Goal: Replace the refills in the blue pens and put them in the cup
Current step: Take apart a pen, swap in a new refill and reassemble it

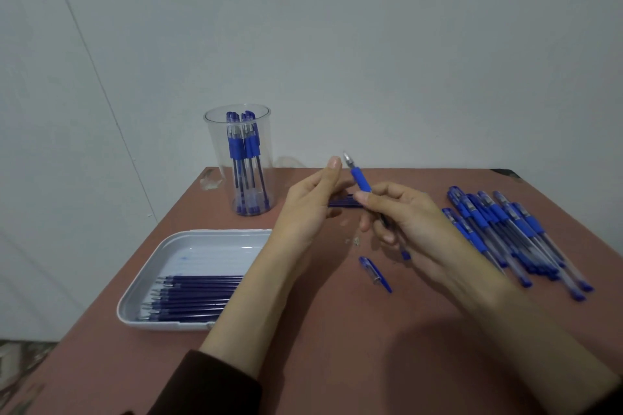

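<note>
Plain bare room, exact type unclear: blank white wall (371, 44), worn reddish table (337, 354) w/ chipped corners.

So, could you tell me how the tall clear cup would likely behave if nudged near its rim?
The cup is tall and narrow, so a nudge near the rim would probably tip it rather than slide it. It looks like thin clear plastic, likely light. The pens standing inside reach almost to the rim, which may make it top-heavy.

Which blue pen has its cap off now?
The pen in the right hand, metal tip bare; those in the cup and the pile are capped.
</note>
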Demonstrator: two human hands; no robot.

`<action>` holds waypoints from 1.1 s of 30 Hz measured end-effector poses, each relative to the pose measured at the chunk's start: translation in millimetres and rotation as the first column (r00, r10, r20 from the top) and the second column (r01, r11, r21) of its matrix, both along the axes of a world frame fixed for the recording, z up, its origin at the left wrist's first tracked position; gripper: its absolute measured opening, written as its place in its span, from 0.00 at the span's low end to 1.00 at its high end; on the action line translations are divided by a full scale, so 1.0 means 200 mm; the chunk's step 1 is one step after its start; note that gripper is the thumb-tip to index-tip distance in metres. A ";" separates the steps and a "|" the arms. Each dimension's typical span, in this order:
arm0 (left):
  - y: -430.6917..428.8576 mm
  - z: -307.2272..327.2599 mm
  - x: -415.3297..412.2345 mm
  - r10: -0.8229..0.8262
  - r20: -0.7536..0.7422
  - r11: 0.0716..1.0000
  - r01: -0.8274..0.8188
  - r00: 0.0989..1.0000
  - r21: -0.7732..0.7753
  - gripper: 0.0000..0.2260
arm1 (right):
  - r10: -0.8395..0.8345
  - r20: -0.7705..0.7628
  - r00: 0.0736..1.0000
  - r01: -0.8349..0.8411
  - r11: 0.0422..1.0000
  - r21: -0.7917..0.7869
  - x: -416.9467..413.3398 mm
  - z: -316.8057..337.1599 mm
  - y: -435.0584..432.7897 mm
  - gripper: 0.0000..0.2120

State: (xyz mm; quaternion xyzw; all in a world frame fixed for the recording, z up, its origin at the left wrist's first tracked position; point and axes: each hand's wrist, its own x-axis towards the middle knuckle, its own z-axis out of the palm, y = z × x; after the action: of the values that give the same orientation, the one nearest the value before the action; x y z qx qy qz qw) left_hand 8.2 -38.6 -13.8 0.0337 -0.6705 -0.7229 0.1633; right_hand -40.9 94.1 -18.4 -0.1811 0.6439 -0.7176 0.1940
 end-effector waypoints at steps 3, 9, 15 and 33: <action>-0.01 -0.02 -0.01 -0.004 0.050 0.961 0.018 0.999 -0.276 0.07 | -0.155 -0.011 0.988 0.155 0.988 0.000 -0.03 0.00 0.02 0.04; -0.01 -0.05 0.02 -0.296 0.261 0.503 0.382 0.919 -0.775 0.21 | -0.260 0.010 0.966 0.260 0.965 -0.032 -0.08 0.00 0.06 0.05; -0.03 -0.07 0.00 -0.266 0.317 0.302 0.391 0.910 -0.869 0.11 | -0.266 -0.015 0.964 0.265 0.964 -0.036 -0.09 0.01 0.08 0.04; -0.11 -0.04 -0.02 0.295 -0.143 0.717 -0.318 0.945 -0.621 0.08 | -0.028 -0.820 0.572 0.508 0.797 0.327 -0.10 -0.04 0.10 0.07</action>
State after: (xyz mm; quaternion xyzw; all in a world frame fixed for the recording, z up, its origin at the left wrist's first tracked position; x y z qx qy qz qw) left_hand 3.6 -60.6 -21.3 0.0747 -0.8571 -0.4166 0.2936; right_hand -61.2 114.5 -26.8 -0.3082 0.8538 -0.3789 -0.1802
